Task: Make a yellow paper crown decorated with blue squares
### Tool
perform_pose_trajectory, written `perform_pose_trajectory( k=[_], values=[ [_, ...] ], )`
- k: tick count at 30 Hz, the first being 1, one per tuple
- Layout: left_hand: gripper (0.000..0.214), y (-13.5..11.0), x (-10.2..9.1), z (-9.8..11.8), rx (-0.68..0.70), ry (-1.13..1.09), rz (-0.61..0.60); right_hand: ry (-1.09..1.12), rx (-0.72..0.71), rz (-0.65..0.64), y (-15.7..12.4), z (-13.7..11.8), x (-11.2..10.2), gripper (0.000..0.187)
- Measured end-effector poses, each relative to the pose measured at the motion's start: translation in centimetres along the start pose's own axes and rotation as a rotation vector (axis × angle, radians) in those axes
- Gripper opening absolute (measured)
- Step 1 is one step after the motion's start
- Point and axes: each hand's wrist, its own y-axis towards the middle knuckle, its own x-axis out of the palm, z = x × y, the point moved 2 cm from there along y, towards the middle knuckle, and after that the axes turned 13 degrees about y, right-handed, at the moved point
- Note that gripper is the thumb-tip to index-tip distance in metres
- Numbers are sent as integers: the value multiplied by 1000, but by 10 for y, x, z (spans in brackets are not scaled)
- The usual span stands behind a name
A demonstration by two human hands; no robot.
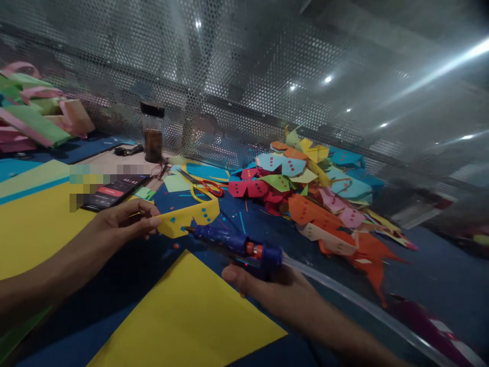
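Between the thumb and fingers of my left hand (pixel 130 221) is the left end of a yellow paper butterfly (pixel 202 214) with small blue squares on it. My right hand (pixel 267 288) grips a blue glue gun (pixel 225 242), its nozzle pointing left at the butterfly's lower edge. A clear glue stick (pixel 355 290) trails from the gun's back over my right forearm. Whether the nozzle touches the paper I cannot tell. Below both hands lies a large yellow paper sheet (pixel 191 316). Scissors (pixel 206 188) with red and yellow handles rest just behind the butterfly.
Several folded paper butterflies (pixel 305 204) are heaped at the right. A phone (pixel 118 191) and a lidded jar (pixel 153 137) stand at the back left, near green and pink paper pieces (pixel 38 112). Perforated metal panels (pixel 229 97) rise behind the blue tabletop (pixel 244 216). Paper scraps are scattered around.
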Motion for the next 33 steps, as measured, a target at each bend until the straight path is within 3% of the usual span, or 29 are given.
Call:
perform_pose_trajectory(
  k=[8,16,26,33],
  values=[
    [32,-4,4,18,62,-21,-16,-59,-143,36,-5,-15,12,39],
    [28,-4,4,8,55,-25,-36,-12,-205,-55,3,-5,16,38],
    [28,-4,6,8,49,-50,2,-45,-222,-28,6,-4,18,37],
    [31,-5,6,8,48,-54,-41,-62,-296,-1,7,-1,20,35]
  ],
)
